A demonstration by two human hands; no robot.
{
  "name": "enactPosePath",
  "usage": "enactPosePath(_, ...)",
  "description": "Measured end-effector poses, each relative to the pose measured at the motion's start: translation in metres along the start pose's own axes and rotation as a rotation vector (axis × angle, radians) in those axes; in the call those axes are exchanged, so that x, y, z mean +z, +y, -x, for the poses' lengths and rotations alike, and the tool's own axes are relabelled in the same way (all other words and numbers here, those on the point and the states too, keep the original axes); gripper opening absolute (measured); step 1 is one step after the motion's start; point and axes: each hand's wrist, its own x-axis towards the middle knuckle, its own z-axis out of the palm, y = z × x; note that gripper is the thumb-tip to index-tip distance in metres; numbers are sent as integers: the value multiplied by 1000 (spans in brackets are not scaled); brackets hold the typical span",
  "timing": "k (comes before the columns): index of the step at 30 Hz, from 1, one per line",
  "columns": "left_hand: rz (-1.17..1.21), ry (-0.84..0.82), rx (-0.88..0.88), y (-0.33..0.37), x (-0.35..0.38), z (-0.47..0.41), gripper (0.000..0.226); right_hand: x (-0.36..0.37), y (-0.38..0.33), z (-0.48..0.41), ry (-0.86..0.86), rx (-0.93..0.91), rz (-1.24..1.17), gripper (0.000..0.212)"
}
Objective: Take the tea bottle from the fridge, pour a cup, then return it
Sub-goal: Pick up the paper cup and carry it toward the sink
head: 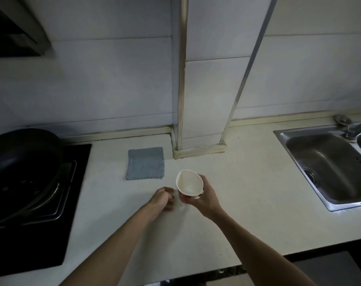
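My right hand (206,198) grips a white paper cup (188,182) just above the pale countertop (247,193). The cup is tilted toward me, squeezed slightly oval, and looks empty inside; a bit of red shows at its lower outside. My left hand (163,200) is close to the left of the cup's base, fingers curled on a faint see-through plastic wrap (179,203) that lies between the hand and the cup. No tea bottle or fridge is in view.
A folded blue cloth (145,163) lies behind the hands. A dark pan (20,149) sits on the black hob (31,234) at the left. A steel sink (328,162) with a tap (359,126) is at the right. A tiled pillar (202,120) juts from the wall.
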Motion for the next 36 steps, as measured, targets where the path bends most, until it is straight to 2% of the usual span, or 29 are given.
enactPosePath(3,103,15,-39,8,-1,-1,21,-2,-7,1,3,-5,-34,77)
enactPosePath(10,187,-13,-33,24,-4,0,44,-11,-36,-3,-31,-39,-111,83)
enactPosePath(17,289,-70,14,31,-10,13,46,-5,-55,-4,-42,-66,-131,86)
enactPosePath(22,254,-50,63,38,-17,25,43,-4,-69,1,-8,-74,-143,86)
enactPosePath(27,227,-100,123,54,-17,38,43,-14,-90,4,45,-97,-175,86)
enactPosePath(36,203,-229,258,113,6,75,47,-81,-122,3,178,-167,-190,83)
